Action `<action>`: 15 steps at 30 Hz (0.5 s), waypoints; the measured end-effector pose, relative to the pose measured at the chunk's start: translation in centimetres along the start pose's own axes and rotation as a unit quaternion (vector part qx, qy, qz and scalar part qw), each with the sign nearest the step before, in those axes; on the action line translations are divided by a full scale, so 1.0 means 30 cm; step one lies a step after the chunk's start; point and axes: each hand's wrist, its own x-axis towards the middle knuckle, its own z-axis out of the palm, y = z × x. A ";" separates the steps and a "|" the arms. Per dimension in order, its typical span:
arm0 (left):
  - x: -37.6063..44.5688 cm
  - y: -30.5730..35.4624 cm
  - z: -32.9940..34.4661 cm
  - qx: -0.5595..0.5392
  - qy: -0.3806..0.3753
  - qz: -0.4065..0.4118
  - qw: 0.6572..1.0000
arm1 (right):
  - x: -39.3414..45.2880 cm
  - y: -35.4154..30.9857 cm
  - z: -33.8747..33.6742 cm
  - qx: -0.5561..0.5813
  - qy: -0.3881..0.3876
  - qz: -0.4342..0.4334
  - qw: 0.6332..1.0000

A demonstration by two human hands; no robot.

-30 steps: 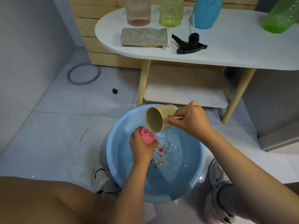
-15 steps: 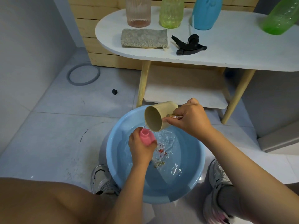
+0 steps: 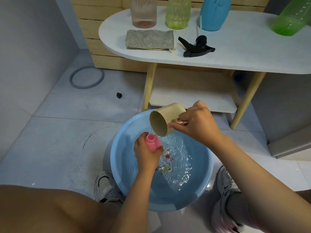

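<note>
My right hand grips the beige cup by its handle, fingers curled tight, and tips it almost on its side with the mouth facing left over the far edge of the blue basin. My left hand is wrapped round the pink bottle, holding it upright just under the cup's lower lip, above the water on the basin's left half. A thin trickle runs from the lip down by the bottle's neck.

Compared with a second ago, both hands sit in much the same place (the cup is perhaps tilted a touch more). The bottle's neck now shows clear of the cup's mouth instead of overlapping it. The ripples, a tight ring then, have spread across the water, over the small red and pale bits lying on the basin's bottom.

The basin stands on the floor between my shoes. Beyond it, on the tabletop, the grey cloth and the black spray head lie unmoved near the front edge.
</note>
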 end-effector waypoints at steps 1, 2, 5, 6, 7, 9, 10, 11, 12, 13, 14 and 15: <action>0.000 -0.002 0.001 0.002 -0.001 0.000 1.000 | 0.000 -0.001 -0.001 0.000 0.002 0.001 1.000; 0.000 -0.003 0.001 0.002 -0.002 -0.002 1.000 | 0.000 -0.002 -0.002 0.000 0.006 0.000 1.000; -0.001 -0.005 0.002 0.001 -0.005 -0.005 1.000 | 0.000 -0.007 -0.001 -0.004 0.011 -0.008 1.000; -0.002 -0.004 0.001 0.001 -0.004 -0.005 1.000 | 0.001 -0.008 0.000 -0.004 0.010 -0.011 1.000; -0.003 -0.003 0.001 0.001 -0.003 -0.005 1.000 | 0.001 -0.008 0.001 -0.003 0.011 -0.013 1.000; -0.005 0.001 -0.001 0.001 -0.005 -0.007 1.000 | 0.000 -0.010 0.003 -0.005 0.012 -0.020 1.000; -0.006 0.004 -0.001 0.001 -0.008 -0.008 1.000 | 0.000 -0.012 0.003 -0.008 0.013 -0.023 1.000; -0.007 0.006 -0.003 0.000 -0.011 -0.008 1.000 | 0.000 -0.014 0.003 -0.011 0.015 -0.027 0.999; -0.009 0.007 -0.003 -0.002 -0.012 -0.008 1.000 | 0.000 -0.016 0.003 -0.014 0.019 -0.030 0.999; -0.010 0.007 -0.004 -0.005 -0.014 -0.006 1.000 | -0.001 -0.017 0.003 -0.016 0.022 -0.034 0.999; -0.011 0.007 -0.005 -0.006 -0.014 -0.005 1.000 | -0.001 -0.017 0.003 -0.018 0.024 -0.038 0.999; -0.012 0.007 -0.005 -0.006 -0.015 -0.006 1.000 | 0.000 -0.016 0.004 -0.021 0.024 -0.042 0.999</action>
